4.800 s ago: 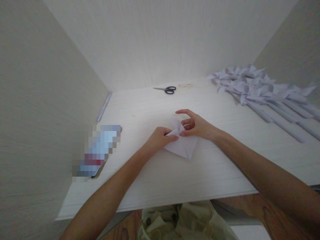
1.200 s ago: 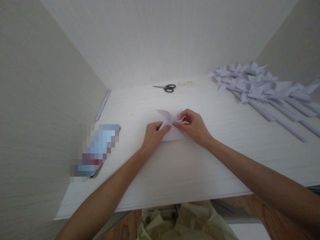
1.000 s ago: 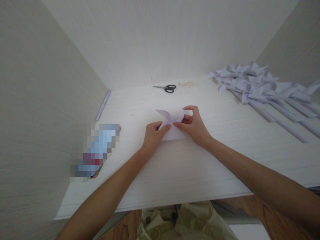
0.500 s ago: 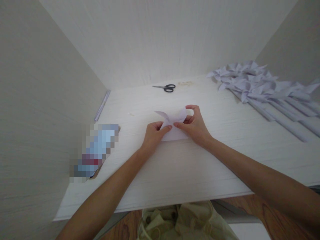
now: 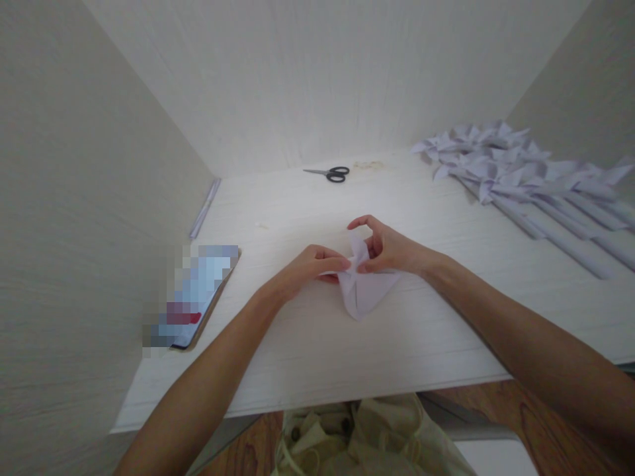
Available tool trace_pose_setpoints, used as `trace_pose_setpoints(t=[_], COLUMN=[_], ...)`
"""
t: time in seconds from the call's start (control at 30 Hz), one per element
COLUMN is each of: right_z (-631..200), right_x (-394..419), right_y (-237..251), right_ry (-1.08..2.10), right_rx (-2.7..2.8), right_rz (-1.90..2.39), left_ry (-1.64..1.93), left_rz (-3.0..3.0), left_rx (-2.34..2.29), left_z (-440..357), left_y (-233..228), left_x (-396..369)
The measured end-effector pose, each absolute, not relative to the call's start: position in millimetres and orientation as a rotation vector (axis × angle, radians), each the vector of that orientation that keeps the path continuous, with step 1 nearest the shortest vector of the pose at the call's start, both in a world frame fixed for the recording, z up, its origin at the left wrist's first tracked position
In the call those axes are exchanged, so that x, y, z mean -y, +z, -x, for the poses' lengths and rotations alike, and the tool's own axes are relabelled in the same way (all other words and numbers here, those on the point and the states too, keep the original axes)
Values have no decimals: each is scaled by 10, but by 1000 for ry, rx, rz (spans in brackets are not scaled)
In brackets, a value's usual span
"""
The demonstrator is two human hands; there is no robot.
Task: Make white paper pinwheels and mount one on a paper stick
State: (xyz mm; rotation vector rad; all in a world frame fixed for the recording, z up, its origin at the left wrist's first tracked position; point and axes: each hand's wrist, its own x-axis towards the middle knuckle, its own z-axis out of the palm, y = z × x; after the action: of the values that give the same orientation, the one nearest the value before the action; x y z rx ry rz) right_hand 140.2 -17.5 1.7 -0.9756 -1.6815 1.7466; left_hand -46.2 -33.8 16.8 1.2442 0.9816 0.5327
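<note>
A white folded paper piece [image 5: 364, 291] lies on the white table [image 5: 317, 344] in the middle of the view, one corner pointing toward me. My left hand [image 5: 310, 264] pinches its left side with fingertips pressed at the centre fold. My right hand [image 5: 387, 248] pinches an upturned flap at the paper's top, thumb and forefinger curled around it. Both hands meet at the paper's centre.
Black-handled scissors [image 5: 330, 174] lie at the back of the table. A pile of white paper pinwheels on rolled paper sticks [image 5: 520, 182] fills the right side. A phone [image 5: 196, 297] lies at the left near the wall. A cloth bag [image 5: 367, 439] sits below the table's front edge.
The paper has been turned so a corner now points toward me. Both hands shifted slightly nearer, and my right hand now lifts a flap at the top.
</note>
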Motion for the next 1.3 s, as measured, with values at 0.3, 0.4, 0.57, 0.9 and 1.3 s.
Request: trace_pose_setpoints(t=[0.3, 0.4, 0.57, 0.9, 1.3], right_z=[-1374, -1364, -1348, -1325, -1417], right_x=[186, 184, 182, 142, 54], right_y=[-22, -31, -16, -52, -153], right_ry=[1662, 1659, 1674, 1560, 1457], right_rx=[1783, 1757, 1688, 1325, 1470], right_rz=[992, 995, 972, 906, 742], left_ry=[389, 415, 447, 738, 1050], left_rz=[-1416, -1443, -1426, -1216, -969], left_rx=[-1105, -1165, -1225, -1245, -1158], left_z=[438, 417, 401, 389, 423], left_y=[124, 132, 150, 21, -38], left_x=[351, 362, 372, 320, 268])
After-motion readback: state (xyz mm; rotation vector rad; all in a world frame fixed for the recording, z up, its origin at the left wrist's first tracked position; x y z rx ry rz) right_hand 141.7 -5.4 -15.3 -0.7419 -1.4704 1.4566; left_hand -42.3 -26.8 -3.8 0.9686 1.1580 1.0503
